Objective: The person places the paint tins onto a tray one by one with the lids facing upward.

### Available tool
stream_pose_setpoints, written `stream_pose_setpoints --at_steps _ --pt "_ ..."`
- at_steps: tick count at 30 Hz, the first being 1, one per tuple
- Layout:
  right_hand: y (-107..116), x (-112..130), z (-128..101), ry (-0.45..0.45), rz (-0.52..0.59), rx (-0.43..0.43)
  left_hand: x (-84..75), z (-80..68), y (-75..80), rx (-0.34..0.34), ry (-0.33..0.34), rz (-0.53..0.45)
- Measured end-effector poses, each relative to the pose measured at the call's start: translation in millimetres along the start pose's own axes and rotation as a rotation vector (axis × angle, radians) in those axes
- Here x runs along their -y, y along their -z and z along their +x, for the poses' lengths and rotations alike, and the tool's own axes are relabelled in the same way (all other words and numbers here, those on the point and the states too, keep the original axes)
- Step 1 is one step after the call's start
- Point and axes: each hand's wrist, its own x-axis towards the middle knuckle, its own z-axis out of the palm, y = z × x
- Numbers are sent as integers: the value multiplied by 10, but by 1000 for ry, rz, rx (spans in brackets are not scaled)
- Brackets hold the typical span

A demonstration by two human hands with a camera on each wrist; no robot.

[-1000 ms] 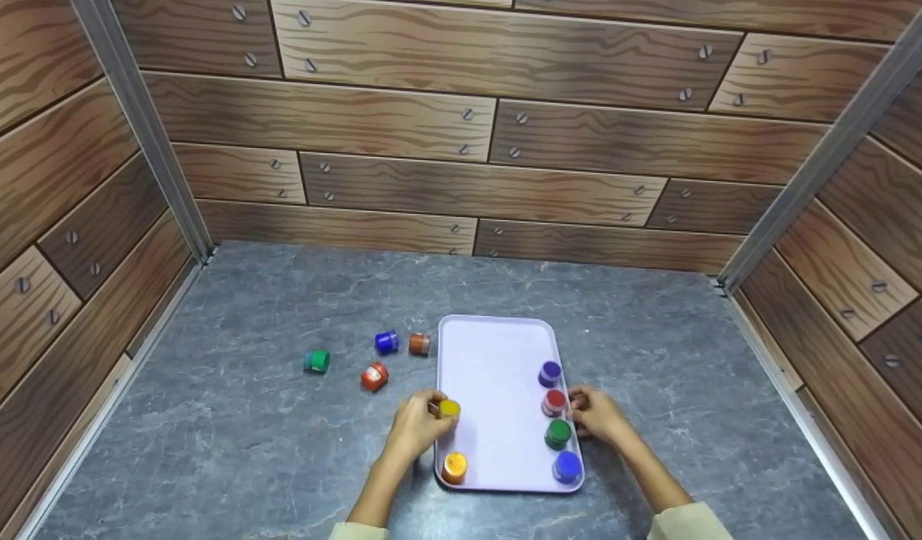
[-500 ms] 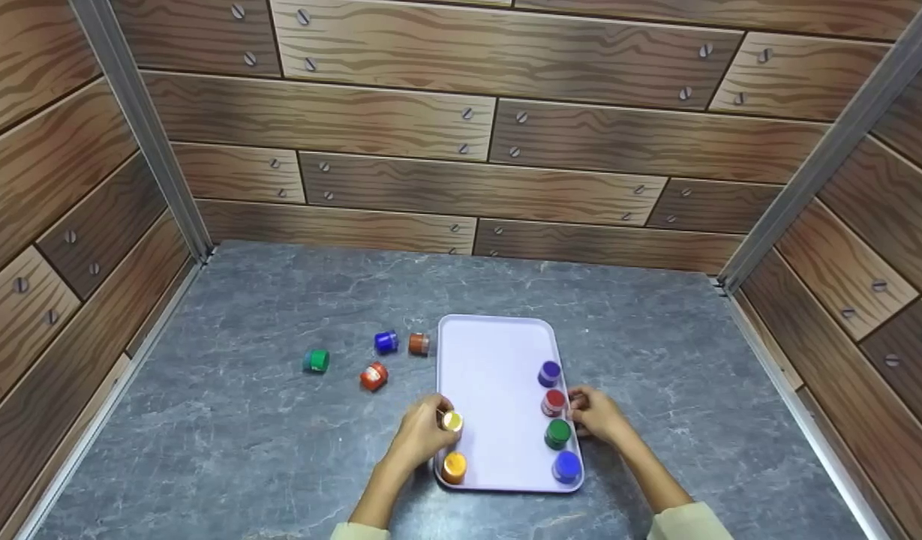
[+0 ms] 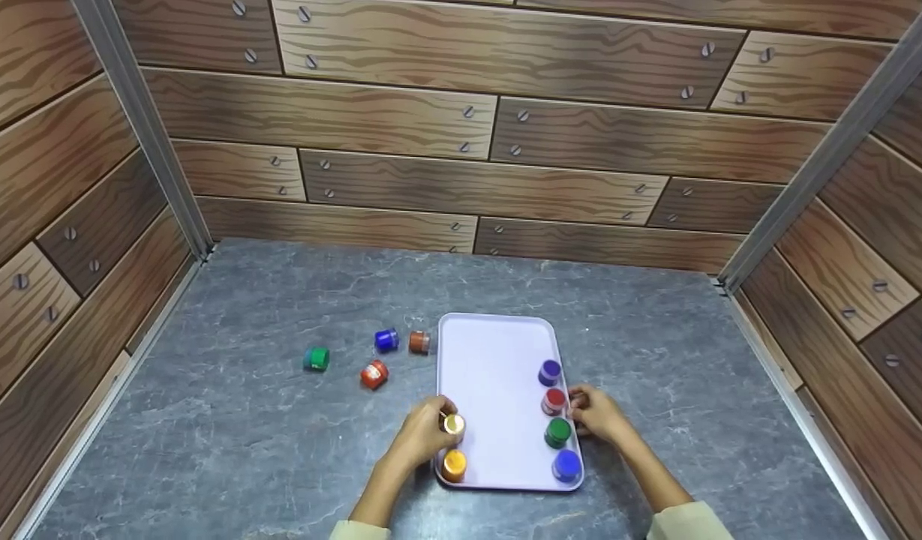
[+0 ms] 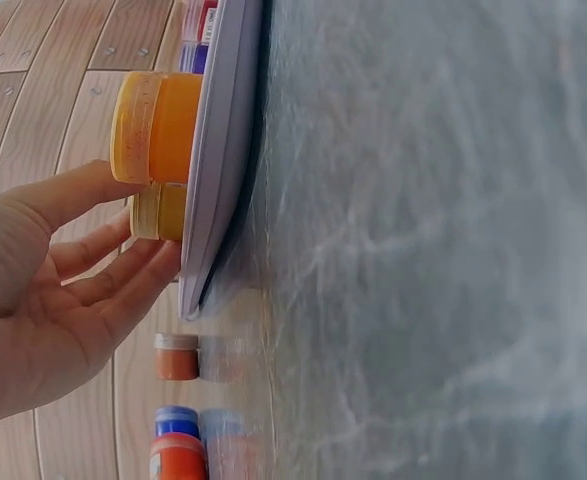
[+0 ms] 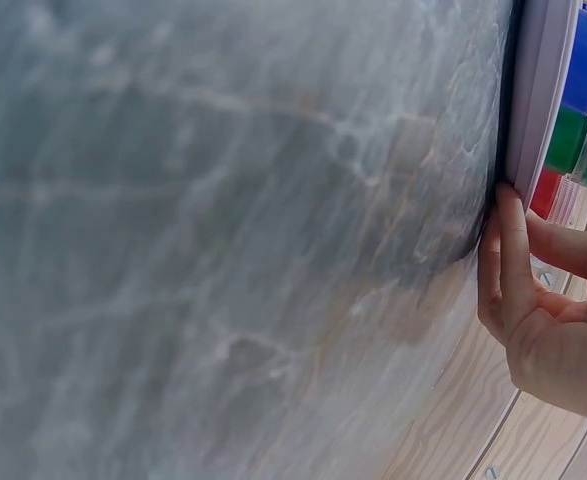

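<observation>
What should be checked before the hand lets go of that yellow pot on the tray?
1. Yellow pot over the tray, behind the orange pot: ok.
2. Yellow pot's base flat on the tray: cannot tell.
3. Left hand fingers at the pot: ok.
4. Right hand steadying the tray's right rim: ok.
5. Right row of four pots upright: ok.
6. Four pots lying off the tray, to its left: not ok.

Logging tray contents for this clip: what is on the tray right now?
On the tray: purple, red, green and blue jars along its right edge, orange jar at the near left. The left hand holds a yellow jar there, covering its base.
</observation>
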Motion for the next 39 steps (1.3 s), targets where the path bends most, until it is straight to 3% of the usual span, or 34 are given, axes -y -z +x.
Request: stream_pose_setpoints --at_steps 8,14,24,27,30,34,39 --pt "-7 -13 3 -9 19 -3 3 15 74 29 16 -29" --pt "-27 -8 10 -28 26 -13 40 39 206 -52 3 -22" --pt "-39 -20 25 11 28 -5 187 162 648 -208 -42 156" --pt "-49 -22 25 12 30 -5 230 211 802 -269 -9 211" --pt "-51 -19 18 -5 40 -6 265 249 922 -308 76 282" --pt "-40 -8 8 -40 38 -13 333 291 998 -280 170 362" --pt "-24 -4 6 -33 21 -22 473 349 970 -233 212 382"
